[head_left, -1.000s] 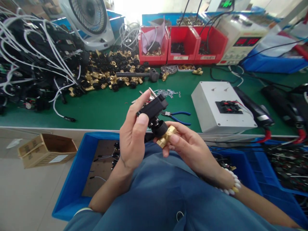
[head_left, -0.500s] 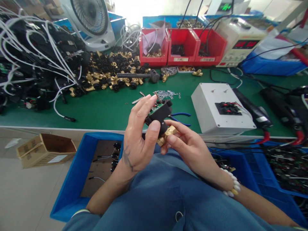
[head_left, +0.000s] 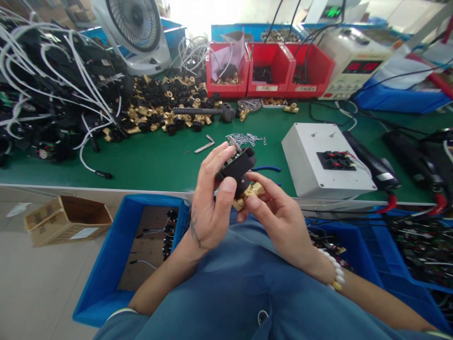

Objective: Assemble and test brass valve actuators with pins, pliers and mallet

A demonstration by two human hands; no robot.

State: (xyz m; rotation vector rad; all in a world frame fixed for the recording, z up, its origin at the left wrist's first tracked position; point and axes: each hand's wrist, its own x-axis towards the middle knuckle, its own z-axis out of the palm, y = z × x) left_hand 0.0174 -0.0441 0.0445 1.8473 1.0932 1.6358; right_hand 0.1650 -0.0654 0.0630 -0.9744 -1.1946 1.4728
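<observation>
Between my hands, above my lap at the bench edge, is a black housing (head_left: 236,165) with a circuit board showing on its upper side, joined to a brass valve body (head_left: 252,192) below. My left hand (head_left: 215,198) grips the housing, thumb on its near side and fingers over the board side. With thumb and fingers my right hand (head_left: 274,208) pinches the brass valve body. Behind the housing lie blue-handled pliers (head_left: 268,168), partly hidden. Small metal clips (head_left: 244,139) lie in a loose pile beyond, beside an L-shaped metal piece (head_left: 204,145).
Brass fittings (head_left: 152,111) and white cables (head_left: 53,61) crowd the back left, near a fan (head_left: 136,33). Red bins (head_left: 271,88) stand at the back. A grey switch box (head_left: 311,170) is at right. Blue crates (head_left: 95,274) and a cardboard box (head_left: 53,226) sit below.
Both hands have shifted slightly, and the housing has turned a little, with its board side less visible. The pliers are now more covered; the L-shaped metal piece shows more fully.
</observation>
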